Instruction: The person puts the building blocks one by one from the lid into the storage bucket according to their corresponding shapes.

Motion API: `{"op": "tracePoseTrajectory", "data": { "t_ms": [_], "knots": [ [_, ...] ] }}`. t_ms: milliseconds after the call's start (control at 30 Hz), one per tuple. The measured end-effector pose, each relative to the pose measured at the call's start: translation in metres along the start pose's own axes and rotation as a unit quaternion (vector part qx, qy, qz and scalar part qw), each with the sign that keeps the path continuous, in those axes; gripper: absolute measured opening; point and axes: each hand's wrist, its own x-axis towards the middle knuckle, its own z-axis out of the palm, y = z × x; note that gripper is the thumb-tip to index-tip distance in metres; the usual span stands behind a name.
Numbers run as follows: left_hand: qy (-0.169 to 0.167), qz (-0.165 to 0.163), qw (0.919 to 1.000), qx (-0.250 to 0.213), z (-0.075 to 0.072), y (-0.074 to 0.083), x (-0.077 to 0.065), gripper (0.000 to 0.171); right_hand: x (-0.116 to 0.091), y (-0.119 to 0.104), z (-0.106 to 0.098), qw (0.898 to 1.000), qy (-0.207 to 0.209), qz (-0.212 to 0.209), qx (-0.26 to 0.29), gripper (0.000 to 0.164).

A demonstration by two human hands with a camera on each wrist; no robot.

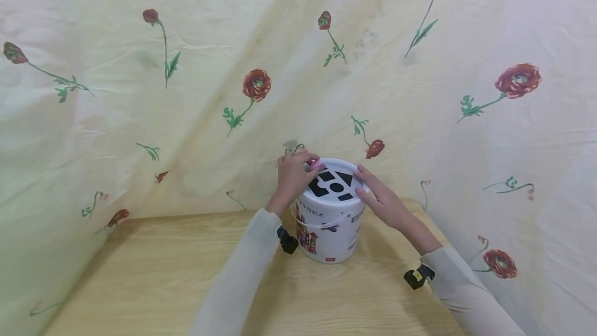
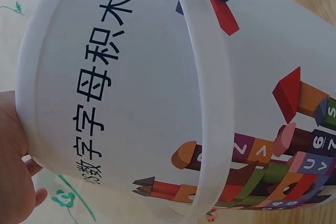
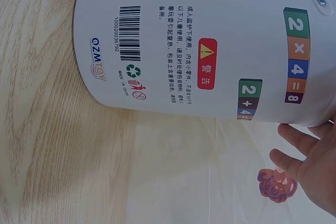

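A white toy-block bucket [image 1: 326, 245] stands upright on the table, topped by a white lid [image 1: 322, 197] with black shaped openings. At the lid's far left edge my left hand [image 1: 293, 176] pinches a small pink block [image 1: 317, 164] between thumb and fingers, right over the lid. The right hand [image 1: 381, 200] rests on the lid's right rim with its fingers extended. Most of the left hand [image 2: 13, 171] is cut off in its wrist view, where the bucket's printed side [image 2: 152, 77] fills the picture. In the right wrist view, fingers [image 3: 296, 140] lie beside the bucket's upper edge.
The bucket's white handle [image 2: 214, 93] hangs down across its front. A light wooden table [image 1: 177, 268] lies beneath, and a flowered cloth [image 1: 196, 66] rises behind and at both sides. Each wrist wears a small black camera [image 1: 288, 241].
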Motion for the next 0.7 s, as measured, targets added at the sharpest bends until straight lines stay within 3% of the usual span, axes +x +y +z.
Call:
{"op": "tracePoseTrajectory", "data": {
  "t_ms": [433, 700],
  "knots": [
    [-0.038, -0.011, 0.9987, 0.033, -0.0051, 0.0030, -0.0005, 0.032, -0.0001, -0.0018, 0.0006, 1.000, 0.001, 0.003, 0.000, 0.059],
    [-0.029, -0.018, 0.9994, 0.002, -0.0037, 0.0002, -0.0031, 0.030, -0.0006, -0.0002, 0.0010, 1.000, -0.001, 0.008, -0.004, 0.060]
  ]
}}
